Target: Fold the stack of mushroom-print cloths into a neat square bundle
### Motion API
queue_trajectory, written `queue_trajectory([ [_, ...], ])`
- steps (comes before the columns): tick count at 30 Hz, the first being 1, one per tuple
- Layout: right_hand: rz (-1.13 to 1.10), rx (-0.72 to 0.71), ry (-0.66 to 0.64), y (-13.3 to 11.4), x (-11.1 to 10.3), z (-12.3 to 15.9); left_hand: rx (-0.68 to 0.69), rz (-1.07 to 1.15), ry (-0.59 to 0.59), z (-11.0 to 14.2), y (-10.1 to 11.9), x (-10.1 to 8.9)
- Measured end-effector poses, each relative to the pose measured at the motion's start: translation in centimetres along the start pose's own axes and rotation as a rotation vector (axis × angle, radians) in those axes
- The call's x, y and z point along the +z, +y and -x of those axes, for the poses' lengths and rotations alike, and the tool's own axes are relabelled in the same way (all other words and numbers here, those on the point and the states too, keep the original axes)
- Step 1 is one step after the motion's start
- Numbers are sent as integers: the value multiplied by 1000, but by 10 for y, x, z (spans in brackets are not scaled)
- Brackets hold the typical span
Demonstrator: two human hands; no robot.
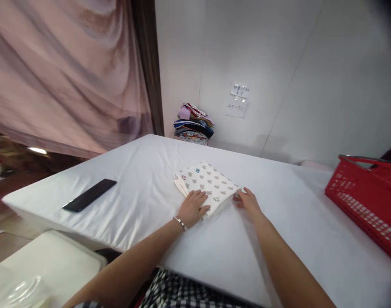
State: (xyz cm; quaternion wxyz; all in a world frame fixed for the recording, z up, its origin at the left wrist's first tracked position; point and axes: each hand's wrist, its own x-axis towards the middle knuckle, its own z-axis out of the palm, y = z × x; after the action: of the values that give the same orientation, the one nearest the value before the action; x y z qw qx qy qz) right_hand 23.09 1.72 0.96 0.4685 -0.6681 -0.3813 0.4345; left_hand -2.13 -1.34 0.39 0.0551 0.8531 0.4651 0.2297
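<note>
A folded white cloth (211,182) printed with grey shapes, plus a few coloured ones, lies on the white-covered table. Flat on its near left edge rests my left hand (192,208), fingers stretched out and thumb apart. My right hand (248,203) is at the cloth's right corner, its fingers closed around the edge there; part of the fingertips is hidden. A plain cream strip (180,186) shows along the cloth's left side.
A black flat object (90,195) lies on the table's left part. At right stands a red basket (365,201). Folded fabrics (194,124) are stacked by the wall, near paper signs (236,107). A pale stool-like surface (50,265) is at lower left, beyond the table edge.
</note>
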Motion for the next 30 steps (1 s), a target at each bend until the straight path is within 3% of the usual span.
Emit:
queue_trajectory([
  [5, 10, -20, 30, 7, 2, -1, -30, 102, 17, -8, -14, -22],
  [9, 36, -56, 22, 10, 1, -7, -371, 28, 213, -36, -56, -39],
  [12, -3, -28, 0, 8, 2, -9, -669, 84, 144, -59, -89, -43],
  [16, 4, 7, 9, 5, 8, -8, -824, 180, 41, -78, -110, -45],
  [21, 87, -58, -15, -6, 4, -26, -882, 262, -20, -73, -102, -48],
  [26, 138, -166, 174, -51, -32, -70, -869, 526, -113, -37, -61, -40],
  [28, 164, -192, 157, -67, -37, -78, -875, 679, -154, -23, -44, -36],
  [30, 191, -260, 85, -74, -28, -73, -892, 756, -148, -14, -34, -34],
])
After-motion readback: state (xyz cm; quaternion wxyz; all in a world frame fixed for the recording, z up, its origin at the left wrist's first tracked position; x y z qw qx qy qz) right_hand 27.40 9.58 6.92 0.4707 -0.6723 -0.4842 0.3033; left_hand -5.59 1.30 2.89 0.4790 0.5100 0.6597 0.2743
